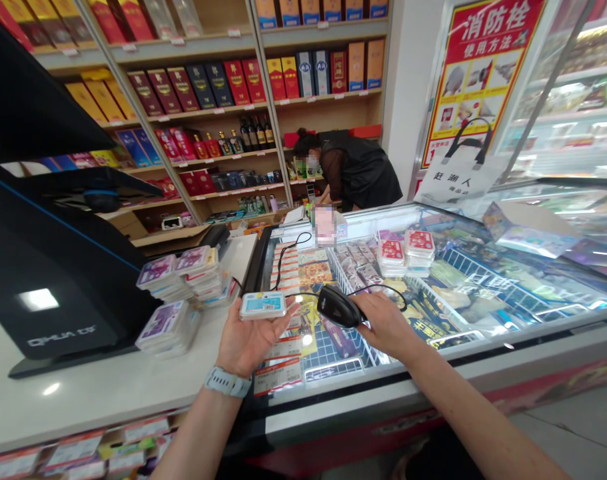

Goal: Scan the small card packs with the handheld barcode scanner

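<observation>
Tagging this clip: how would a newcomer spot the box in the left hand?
Start at the glass-topped freezer. By its left end is the left hand, with a pale watch. The flat box lies there, its blue label setting it apart from the purple-labelled stacks and red-labelled stacks.

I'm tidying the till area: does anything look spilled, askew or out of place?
Nothing looks spilled. The stacked packs on the counter look askew, their edges not lined up, and a black cable trails loosely across the glass-topped chest, which looks untidy.

Poster (483,73) — "消防栓使用方法", bag (456,179) — "赶潮人", terminal (68,287) perhaps "QHUA"
</observation>
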Demonstrator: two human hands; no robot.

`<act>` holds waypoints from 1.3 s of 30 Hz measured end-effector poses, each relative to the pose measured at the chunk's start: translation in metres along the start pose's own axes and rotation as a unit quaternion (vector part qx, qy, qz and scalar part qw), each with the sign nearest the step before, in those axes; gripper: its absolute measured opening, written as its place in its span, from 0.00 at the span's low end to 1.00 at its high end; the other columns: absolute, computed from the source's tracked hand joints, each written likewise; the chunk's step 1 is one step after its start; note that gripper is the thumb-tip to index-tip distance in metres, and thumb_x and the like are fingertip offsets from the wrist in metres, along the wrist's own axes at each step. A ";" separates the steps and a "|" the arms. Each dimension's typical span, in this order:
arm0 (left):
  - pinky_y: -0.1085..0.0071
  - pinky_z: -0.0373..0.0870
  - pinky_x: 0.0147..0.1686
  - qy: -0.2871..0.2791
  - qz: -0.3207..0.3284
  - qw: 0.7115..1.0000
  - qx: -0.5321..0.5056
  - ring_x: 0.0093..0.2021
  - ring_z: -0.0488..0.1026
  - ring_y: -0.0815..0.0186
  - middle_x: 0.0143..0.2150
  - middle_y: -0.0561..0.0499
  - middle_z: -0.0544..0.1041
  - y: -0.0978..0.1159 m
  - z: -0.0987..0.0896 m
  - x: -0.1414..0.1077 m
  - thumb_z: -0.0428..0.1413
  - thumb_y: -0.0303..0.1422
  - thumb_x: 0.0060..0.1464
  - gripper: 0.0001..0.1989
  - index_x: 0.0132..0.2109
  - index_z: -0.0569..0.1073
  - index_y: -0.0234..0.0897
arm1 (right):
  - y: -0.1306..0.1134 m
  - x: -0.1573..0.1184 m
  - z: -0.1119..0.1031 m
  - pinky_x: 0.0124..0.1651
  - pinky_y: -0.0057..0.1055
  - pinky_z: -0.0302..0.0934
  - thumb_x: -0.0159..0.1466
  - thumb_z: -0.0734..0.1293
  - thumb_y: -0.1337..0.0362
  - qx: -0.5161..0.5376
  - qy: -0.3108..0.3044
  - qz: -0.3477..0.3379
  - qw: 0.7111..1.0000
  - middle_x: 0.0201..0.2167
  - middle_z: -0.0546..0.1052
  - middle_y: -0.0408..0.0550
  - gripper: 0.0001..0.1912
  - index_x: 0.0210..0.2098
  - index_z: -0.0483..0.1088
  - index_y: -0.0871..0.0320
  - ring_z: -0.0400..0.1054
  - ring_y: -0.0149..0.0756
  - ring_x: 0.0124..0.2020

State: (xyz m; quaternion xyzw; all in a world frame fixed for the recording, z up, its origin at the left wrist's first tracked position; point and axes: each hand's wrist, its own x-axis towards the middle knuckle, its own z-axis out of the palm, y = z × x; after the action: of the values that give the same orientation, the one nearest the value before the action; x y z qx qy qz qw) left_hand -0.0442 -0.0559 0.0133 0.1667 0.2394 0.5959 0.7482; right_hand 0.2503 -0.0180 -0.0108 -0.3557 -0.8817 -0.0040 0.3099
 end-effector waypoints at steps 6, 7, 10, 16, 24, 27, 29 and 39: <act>0.65 0.78 0.38 0.108 0.034 0.993 0.021 0.49 0.75 0.53 0.48 0.32 0.76 0.003 0.007 0.015 0.42 0.48 0.62 0.31 0.60 0.64 0.25 | -0.001 0.000 -0.002 0.46 0.40 0.57 0.55 0.63 0.73 0.000 0.002 -0.003 1.000 0.42 0.74 0.52 0.21 0.49 0.63 0.60 0.66 0.43 0.41; 0.67 0.78 0.36 0.129 0.040 0.991 0.024 0.47 0.76 0.55 0.46 0.34 0.77 0.004 0.008 0.019 0.42 0.45 0.63 0.28 0.59 0.65 0.26 | -0.001 0.000 -0.002 0.46 0.40 0.57 0.55 0.62 0.73 0.001 0.002 -0.004 1.000 0.42 0.74 0.52 0.21 0.49 0.63 0.60 0.66 0.43 0.41; 0.71 0.77 0.33 0.158 0.037 0.986 0.031 0.43 0.78 0.60 0.43 0.38 0.78 0.006 0.014 0.028 0.44 0.40 0.64 0.22 0.56 0.67 0.29 | -0.002 0.001 -0.003 0.46 0.40 0.58 0.55 0.62 0.73 0.005 0.000 -0.003 1.000 0.41 0.74 0.51 0.21 0.48 0.64 0.60 0.66 0.43 0.41; 0.78 0.68 0.20 0.167 0.093 0.980 0.058 0.29 0.75 0.69 0.35 0.45 0.79 0.000 0.027 0.052 0.48 0.37 0.62 0.14 0.45 0.72 0.32 | -0.001 0.000 -0.002 0.47 0.40 0.58 0.54 0.63 0.73 0.013 0.004 0.002 1.000 0.42 0.74 0.52 0.22 0.49 0.64 0.60 0.66 0.43 0.42; 0.64 0.75 0.44 0.144 0.149 0.974 0.092 0.39 0.77 0.66 0.40 0.47 0.79 -0.010 0.004 0.068 0.53 0.28 0.59 0.05 0.41 0.73 0.34 | 0.000 0.000 -0.003 0.46 0.40 0.59 0.56 0.63 0.72 0.016 0.020 0.002 1.000 0.43 0.74 0.53 0.21 0.50 0.63 0.60 0.67 0.44 0.42; 0.67 0.73 0.45 0.117 0.156 0.968 0.157 0.39 0.77 0.68 0.41 0.47 0.79 -0.011 -0.004 0.064 0.59 0.29 0.54 0.06 0.40 0.74 0.35 | 0.000 0.000 -0.003 0.44 0.39 0.59 0.57 0.63 0.71 0.013 0.031 0.003 0.999 0.41 0.74 0.52 0.20 0.50 0.63 0.59 0.67 0.43 0.41; 0.67 0.71 0.48 0.097 0.161 0.964 0.190 0.41 0.77 0.68 0.43 0.47 0.79 -0.013 -0.007 0.063 0.61 0.30 0.51 0.10 0.42 0.74 0.35 | 0.000 0.001 -0.003 0.43 0.38 0.59 0.57 0.63 0.70 0.015 0.040 0.004 0.999 0.41 0.74 0.52 0.20 0.50 0.63 0.59 0.67 0.43 0.41; 0.61 0.68 0.52 0.082 0.218 0.939 0.253 0.42 0.76 0.66 0.40 0.47 0.79 -0.026 -0.005 0.064 0.64 0.32 0.45 0.16 0.43 0.72 0.35 | 0.004 -0.001 0.001 0.43 0.39 0.60 0.57 0.64 0.68 0.010 0.052 0.010 0.999 0.42 0.74 0.53 0.21 0.51 0.62 0.58 0.67 0.45 0.41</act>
State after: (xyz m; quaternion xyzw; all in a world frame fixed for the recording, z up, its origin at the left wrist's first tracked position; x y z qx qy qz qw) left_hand -0.0145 -0.0003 -0.0151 0.3492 0.4012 0.6755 0.5107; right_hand 0.2534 -0.0154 -0.0128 -0.3604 -0.8609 -0.0104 0.3589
